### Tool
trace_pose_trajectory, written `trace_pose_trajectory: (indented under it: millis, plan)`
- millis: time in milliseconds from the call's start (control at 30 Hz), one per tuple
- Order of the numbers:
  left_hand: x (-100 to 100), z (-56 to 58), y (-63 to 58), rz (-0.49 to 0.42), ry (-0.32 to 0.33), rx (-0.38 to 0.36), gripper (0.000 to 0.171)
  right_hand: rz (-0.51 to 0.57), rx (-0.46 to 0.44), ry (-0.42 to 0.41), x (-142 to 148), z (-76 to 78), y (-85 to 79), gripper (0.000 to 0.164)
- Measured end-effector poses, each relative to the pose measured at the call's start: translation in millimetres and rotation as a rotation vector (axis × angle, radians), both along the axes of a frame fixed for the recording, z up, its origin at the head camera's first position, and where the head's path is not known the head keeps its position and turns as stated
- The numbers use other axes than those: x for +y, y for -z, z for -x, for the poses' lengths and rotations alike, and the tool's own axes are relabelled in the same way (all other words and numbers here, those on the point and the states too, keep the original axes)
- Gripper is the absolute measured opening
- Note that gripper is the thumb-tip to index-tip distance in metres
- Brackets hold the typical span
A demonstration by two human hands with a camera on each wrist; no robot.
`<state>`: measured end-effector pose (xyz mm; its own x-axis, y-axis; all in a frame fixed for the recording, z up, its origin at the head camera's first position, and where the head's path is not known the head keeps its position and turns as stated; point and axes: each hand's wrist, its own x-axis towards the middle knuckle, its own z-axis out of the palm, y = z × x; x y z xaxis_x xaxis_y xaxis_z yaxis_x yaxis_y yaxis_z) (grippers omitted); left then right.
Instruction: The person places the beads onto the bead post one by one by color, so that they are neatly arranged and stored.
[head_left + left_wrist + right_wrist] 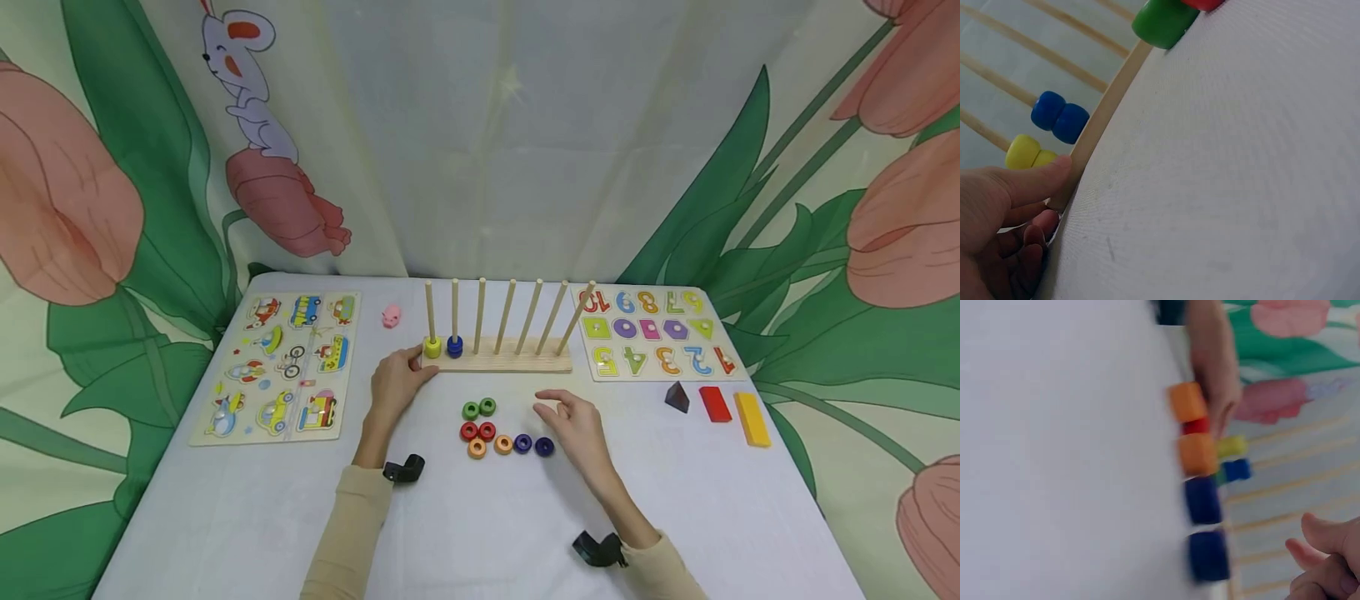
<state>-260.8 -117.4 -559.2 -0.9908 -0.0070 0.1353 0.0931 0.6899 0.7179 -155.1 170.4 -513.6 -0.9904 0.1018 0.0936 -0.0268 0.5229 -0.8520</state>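
A wooden peg stand (498, 364) with several upright pegs stands toward the back of the table. Yellow rings (432, 348) sit on its leftmost peg and blue rings (454, 347) on the one beside it. My left hand (396, 385) grips the base's left end, thumb along the front face in the left wrist view. Loose rings lie in front: green (487, 407), red (487, 431), orange (503, 444) and dark blue (544, 447). Above and right of the dark blue ones, my right hand (579, 429) hovers with nothing in it, fingers loosely bent.
A vehicle puzzle board (330, 425) lies at the left and a number puzzle board (652, 333) at the right. Near the latter are a dark pyramid (677, 397), a red block (716, 404) and a yellow block (752, 419). A small pink pig (392, 316) stands behind my left hand.
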Motion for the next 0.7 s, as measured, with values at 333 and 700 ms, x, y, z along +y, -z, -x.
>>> trace_pose_trajectory:
  millis: [333,700]
  plan:
    - [2,0.3,-1.2,-0.004,-0.017,-0.011,0.059,-0.162,-0.091,-0.056,22,-38.6,38.4,0.034]
    - [2,-1.2,-3.2,0.001,-0.006,-0.021,0.059,-0.206,0.149,-0.102,-10,11.9,-33.5,0.036]
